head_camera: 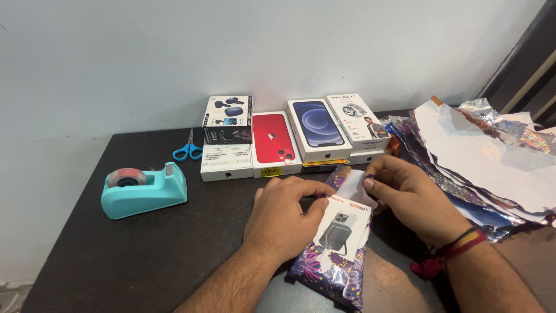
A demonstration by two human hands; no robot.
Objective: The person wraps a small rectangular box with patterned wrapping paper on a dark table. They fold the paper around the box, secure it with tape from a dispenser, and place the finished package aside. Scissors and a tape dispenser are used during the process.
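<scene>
I am pinning the small, stiff white box [341, 227] with my flat left hand [284, 217] while my right hand [408, 197] is pinching the thin, slippery, tear-prone wrapping paper [327, 272] over its top edge.

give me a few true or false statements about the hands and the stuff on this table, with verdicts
1. The left hand rests on a white box lying on purple patterned wrapping paper. True.
2. The scissors have red handles. False: the handles are blue.
3. The tape dispenser is teal and sits left of the hands. True.
4. The right hand holds the scissors. False: it pinches the paper's edge.
</scene>
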